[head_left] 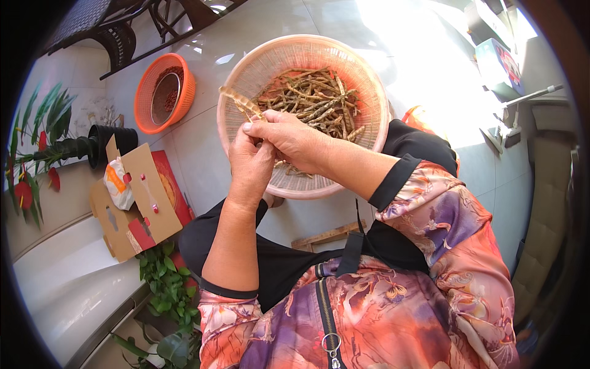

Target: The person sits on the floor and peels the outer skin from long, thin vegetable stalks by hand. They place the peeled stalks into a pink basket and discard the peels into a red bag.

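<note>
A dry, split bean pod (241, 99) is pinched between my two hands, its pale end pointing up and left. My left hand (252, 159) grips its lower end with the thumb up. Against it, my right hand (288, 138) holds the same pod, fingers and thumb closed. Both hands are over the left part of a large pink plastic basket (375, 69). Inside lies a heap of dry brown bean pods (318, 99). Part of the basket's floor is hidden by my hands and right forearm.
An orange plastic basket (189, 92) on the left holds red beans (171, 98) and a round sieve (156, 121). Nearer stand an opened cardboard box (161, 207) and potted plants (168, 276). A dark woven chair (83, 23) is at upper left, a long-handled dustpan (495, 133) at right.
</note>
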